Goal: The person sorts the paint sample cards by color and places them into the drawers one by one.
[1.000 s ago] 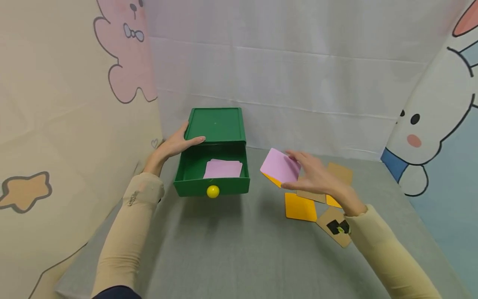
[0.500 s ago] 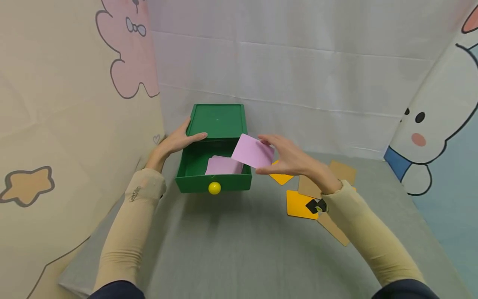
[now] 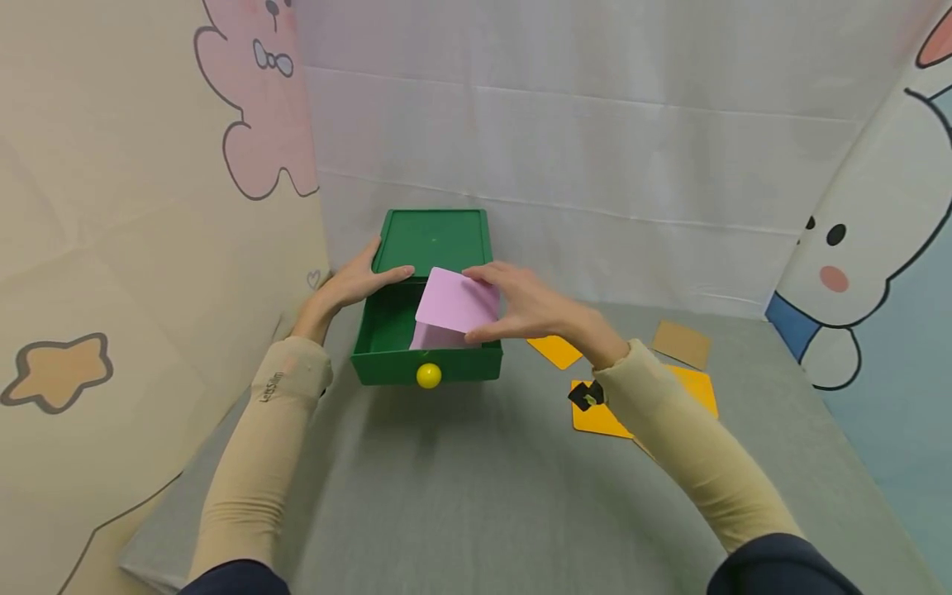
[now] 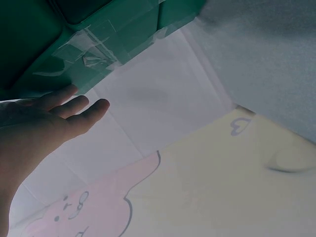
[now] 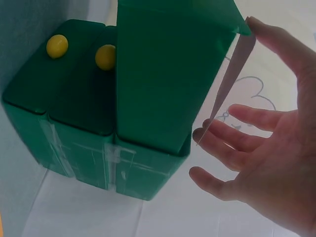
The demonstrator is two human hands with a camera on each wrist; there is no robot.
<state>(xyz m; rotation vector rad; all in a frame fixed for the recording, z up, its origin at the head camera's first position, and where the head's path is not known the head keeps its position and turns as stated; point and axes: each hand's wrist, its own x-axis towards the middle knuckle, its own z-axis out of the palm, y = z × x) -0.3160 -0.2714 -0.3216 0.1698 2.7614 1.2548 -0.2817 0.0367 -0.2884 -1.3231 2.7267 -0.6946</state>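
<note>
A green drawer cabinet (image 3: 439, 240) stands against the back wall, its top drawer (image 3: 387, 369) pulled out by its yellow knob side. My left hand (image 3: 349, 287) rests at the cabinet's upper left edge, thumb on top; in the left wrist view its fingers (image 4: 91, 116) lie fairly straight along the side. Over the drawer, my right hand (image 3: 531, 307) pinches a pink card (image 3: 449, 299) between thumb and fingers, tilted. Beneath it, more pink cards (image 3: 427, 338) lie in the drawer, partly hidden. The right wrist view shows the held card (image 5: 232, 79) edge-on beside the drawer.
Orange cards (image 3: 595, 420) and a brown card (image 3: 683, 344) lie on the grey tabletop (image 3: 476, 496) right of the cabinet, partly covered by my right forearm. Two lower drawers with yellow knobs (image 5: 57, 46) are closed. Printed cloth walls border the table.
My right hand has carried the pink card leftward from above the loose cards to over the pulled-out drawer. The left hand has stayed on the cabinet.
</note>
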